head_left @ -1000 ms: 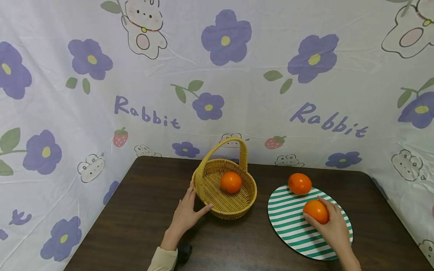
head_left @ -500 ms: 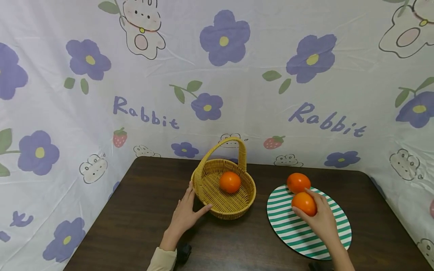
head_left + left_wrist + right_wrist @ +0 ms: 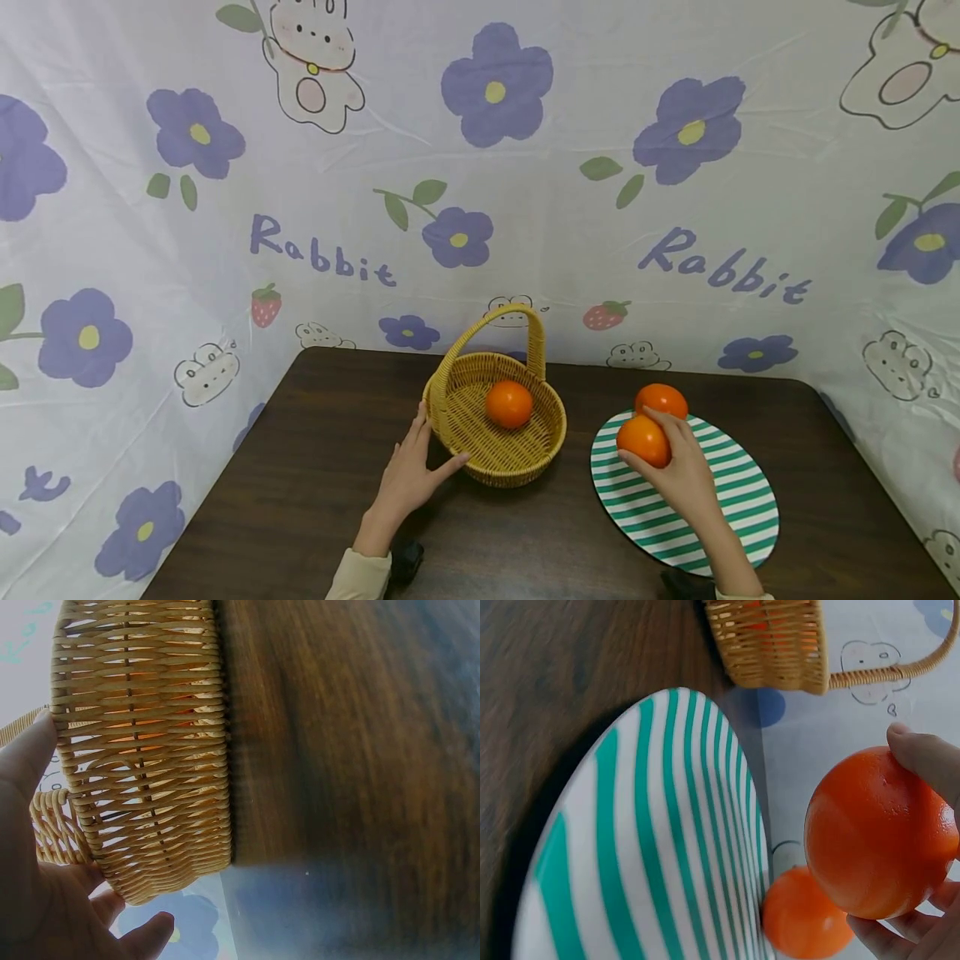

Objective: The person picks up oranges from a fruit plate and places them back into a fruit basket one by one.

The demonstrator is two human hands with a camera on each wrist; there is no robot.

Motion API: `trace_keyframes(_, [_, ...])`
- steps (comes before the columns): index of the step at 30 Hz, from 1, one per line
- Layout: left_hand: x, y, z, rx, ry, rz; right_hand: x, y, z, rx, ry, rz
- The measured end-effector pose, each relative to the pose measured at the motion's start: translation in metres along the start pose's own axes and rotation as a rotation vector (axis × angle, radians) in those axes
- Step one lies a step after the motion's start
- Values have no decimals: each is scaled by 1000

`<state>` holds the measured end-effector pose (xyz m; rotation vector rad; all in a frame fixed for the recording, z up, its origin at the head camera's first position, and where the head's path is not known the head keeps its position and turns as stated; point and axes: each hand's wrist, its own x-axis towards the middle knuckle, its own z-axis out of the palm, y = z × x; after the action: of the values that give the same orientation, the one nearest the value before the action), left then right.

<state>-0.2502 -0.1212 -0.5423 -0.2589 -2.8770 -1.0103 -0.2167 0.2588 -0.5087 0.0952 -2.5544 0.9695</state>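
My right hand holds a glossy orange between thumb and fingers above the plate. In the right wrist view this orange is raised off the striped surface. A second orange sits at the far edge of the green-and-white striped plate, partly hidden behind the held one. My left hand rests against the near left side of a yellow wicker basket, fingers spread and fairly straight, thumb at the rim. A third orange lies inside the basket.
Basket and plate stand on a dark wooden table. The basket's tall arched handle rises over its bowl. Behind the table hangs a white cloth printed with purple flowers and rabbits.
My right hand has lifted the orange from the plate's middle and carried it left and slightly away, in front of the second orange. The left hand and basket have stayed put.
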Motion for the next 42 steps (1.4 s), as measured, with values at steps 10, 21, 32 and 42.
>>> trace_keyframes(10, [-1,-1,1,14,11,6,9,-16,9,18,0,-73])
trace_keyframes(21, [0,-2,3,12,17,2,16,-28,20,31,-28,-93])
trace_keyframes(32, [0,-2,2,16,-2,-9,23,-44,28,70,-57,-110])
trace_keyframes(42, [-1,-2,0,5,9,7,29,-59,36,67,-52,-157])
